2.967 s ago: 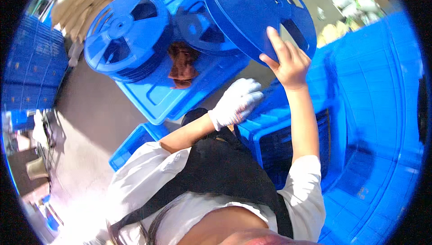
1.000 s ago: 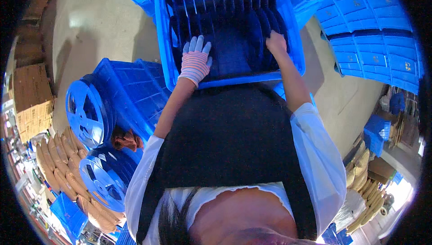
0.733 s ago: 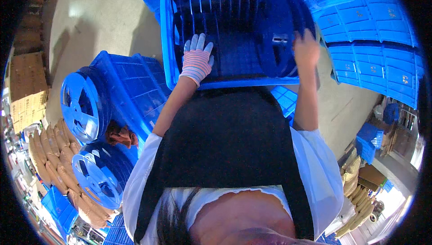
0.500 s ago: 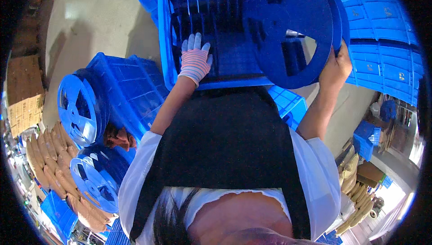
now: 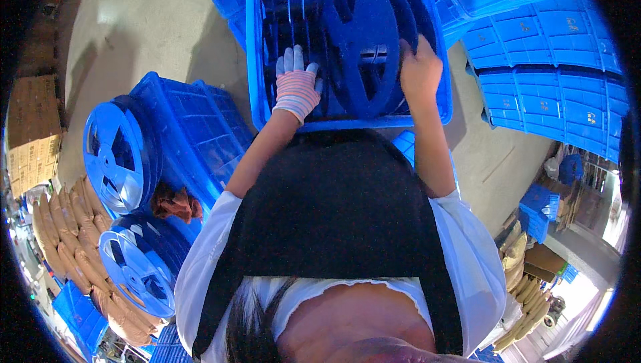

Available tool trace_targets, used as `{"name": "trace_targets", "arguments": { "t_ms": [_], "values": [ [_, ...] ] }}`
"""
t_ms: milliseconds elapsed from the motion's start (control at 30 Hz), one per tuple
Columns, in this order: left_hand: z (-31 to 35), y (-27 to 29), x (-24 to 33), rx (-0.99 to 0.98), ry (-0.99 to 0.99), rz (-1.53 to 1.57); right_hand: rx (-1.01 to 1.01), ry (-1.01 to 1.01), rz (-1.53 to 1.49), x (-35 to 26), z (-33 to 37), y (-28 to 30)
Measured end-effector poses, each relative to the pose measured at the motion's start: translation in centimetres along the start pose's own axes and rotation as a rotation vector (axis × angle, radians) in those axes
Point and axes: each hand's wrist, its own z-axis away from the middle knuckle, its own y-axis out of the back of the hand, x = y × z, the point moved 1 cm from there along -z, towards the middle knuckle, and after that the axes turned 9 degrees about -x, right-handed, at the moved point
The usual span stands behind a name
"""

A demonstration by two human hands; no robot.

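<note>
Inside a blue plastic crate (image 5: 255,49) in front of me, several blue reels stand on edge in a row along the left part. My right hand (image 5: 420,73), bare, is closed on the right rim of a large blue reel (image 5: 364,36), which leans inside the crate with at least one more reel close behind it. My left hand (image 5: 297,86), in a striped glove with grey-blue fingertips, lies with fingers stretched out against the standing reels (image 5: 294,9) near the crate's front wall.
At the left, blue reels (image 5: 110,156) are stacked on edge beside another blue crate (image 5: 190,133), with more reels (image 5: 137,266) below and a reddish-brown cloth (image 5: 175,203) between. Blue crates (image 5: 554,96) are stacked at the right. Brown sacks (image 5: 73,229) lie at far left.
My right hand has brought the large reel leftward and down, from above the crate's right side into the crate. My left hand has stayed nearly in place.
</note>
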Motion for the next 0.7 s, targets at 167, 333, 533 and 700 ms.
{"name": "trace_targets", "arguments": {
  "t_ms": [167,333,533,700],
  "values": [
    [0.0,-0.4,-0.1,0.089,-0.023,0.004,-0.079,-0.063,0.005,2.7,-0.4,-7.4],
    [-0.2,-1.2,-0.6,0.229,-0.079,0.064,-0.437,-0.159,0.024,1.5,0.1,-12.6],
    [-0.4,-1.1,-1.3,0.388,-0.009,0.223,-0.639,-0.194,-0.094,6.8,1.1,-19.0],
    [-1.0,-1.3,-2.3,0.509,0.071,0.376,-0.678,-0.211,-0.16,6.3,1.0,-18.6]
  ]
}}
